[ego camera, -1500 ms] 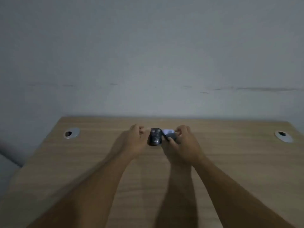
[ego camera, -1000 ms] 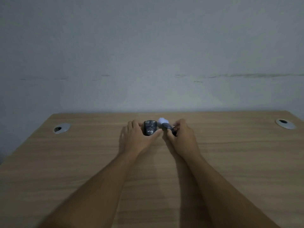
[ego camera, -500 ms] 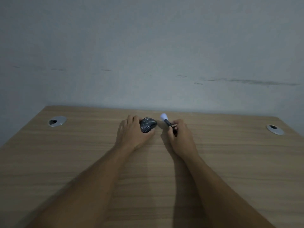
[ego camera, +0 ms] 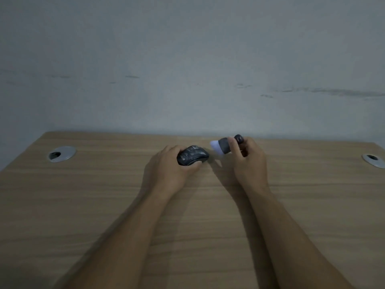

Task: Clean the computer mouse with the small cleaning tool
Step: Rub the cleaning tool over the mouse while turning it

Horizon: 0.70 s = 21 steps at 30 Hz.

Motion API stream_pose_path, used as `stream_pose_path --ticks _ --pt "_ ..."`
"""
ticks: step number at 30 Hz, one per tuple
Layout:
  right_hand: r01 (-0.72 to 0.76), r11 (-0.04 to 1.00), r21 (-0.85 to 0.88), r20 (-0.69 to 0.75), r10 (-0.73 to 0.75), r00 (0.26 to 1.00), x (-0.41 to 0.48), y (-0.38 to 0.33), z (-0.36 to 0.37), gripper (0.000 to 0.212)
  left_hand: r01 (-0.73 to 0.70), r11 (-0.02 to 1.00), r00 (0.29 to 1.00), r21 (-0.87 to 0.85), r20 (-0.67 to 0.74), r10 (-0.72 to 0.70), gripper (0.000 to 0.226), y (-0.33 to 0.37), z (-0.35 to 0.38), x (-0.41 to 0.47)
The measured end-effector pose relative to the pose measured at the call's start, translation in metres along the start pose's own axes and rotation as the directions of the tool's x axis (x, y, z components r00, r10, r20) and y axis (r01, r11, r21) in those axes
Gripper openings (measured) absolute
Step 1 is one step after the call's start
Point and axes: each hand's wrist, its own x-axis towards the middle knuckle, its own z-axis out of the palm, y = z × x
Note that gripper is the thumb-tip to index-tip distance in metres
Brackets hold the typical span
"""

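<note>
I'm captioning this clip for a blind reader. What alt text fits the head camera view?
On a wooden desk, the left hand holds a dark computer mouse down while the right hand holds a small cleaning tool, its pale tip pointing toward the mouse without touching it. Two round cable grommets sit near the desk's far corners before a grey wall.

Desk [ego camera: 104,205] ran up to the wall [ego camera: 187,59] at the far side. Mouse [ego camera: 192,157] sat on the desk near the far edge, about centre, left hand [ego camera: 169,170] wrapped around it from the near-left side. Right hand [ego camera: 249,161] was just right of it, held the cleaning tool [ego camera: 224,147], tool head pointing left toward the mouse, not touching. One cable grommet [ego camera: 61,153] was far left in the desk, another grommet [ego camera: 374,160] far right.
</note>
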Motion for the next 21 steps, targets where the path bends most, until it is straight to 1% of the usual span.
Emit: stream_pose_path --ticks 2,6,9,12,14,16,17,19,21 --pt "0.039 0.999 0.029 0.002 -0.039 0.999 -0.002 -0.002 0.000 0.025 0.000 1.000 1.000 -0.017 -0.010 0.000 0.048 0.000 0.002 0.003" --pt "0.136 0.990 0.029 -0.008 -0.136 0.991 -0.009 -0.013 0.012 0.025 -0.026 0.991 1.000 -0.128 -0.010 0.025 0.044 -0.003 0.012 0.013" --pt "0.192 0.981 -0.039 0.007 -0.192 0.981 -0.009 -0.013 0.020 0.026 -0.033 0.987 0.999 -0.157 -0.013 0.032 0.043 -0.005 0.017 0.016" --pt "0.121 0.988 -0.100 -0.005 -0.122 0.993 -0.002 -0.006 0.019 0.027 -0.056 0.980 0.998 -0.190 -0.040 0.049 0.044 -0.007 0.018 0.016" --pt "0.076 0.995 -0.064 -0.041 -0.079 0.996 0.000 -0.005 0.017 0.030 -0.073 0.975 0.997 -0.210 -0.046 0.064 0.044 -0.007 0.019 0.017" --pt "0.099 0.995 -0.002 -0.060 -0.099 0.993 -0.003 -0.010 0.017 0.029 -0.096 0.972 0.995 -0.216 -0.054 0.087 0.045 -0.007 0.018 0.019" --pt "0.125 0.992 0.014 -0.047 -0.124 0.991 -0.004 -0.012 0.017 0.028 -0.106 0.970 0.994 -0.219 -0.055 0.096 0.046 -0.006 0.019 0.019" --pt "0.144 0.990 0.003 0.005 -0.144 0.990 -0.005 -0.010 0.019 0.025 -0.119 0.965 0.993 -0.233 -0.051 0.110 0.047 -0.007 0.018 0.019" --pt "0.108 0.994 -0.025 0.015 -0.108 0.994 -0.001 -0.004 0.020 0.025 -0.133 0.962 0.991 -0.238 -0.051 0.124 0.049 -0.007 0.018 0.019"
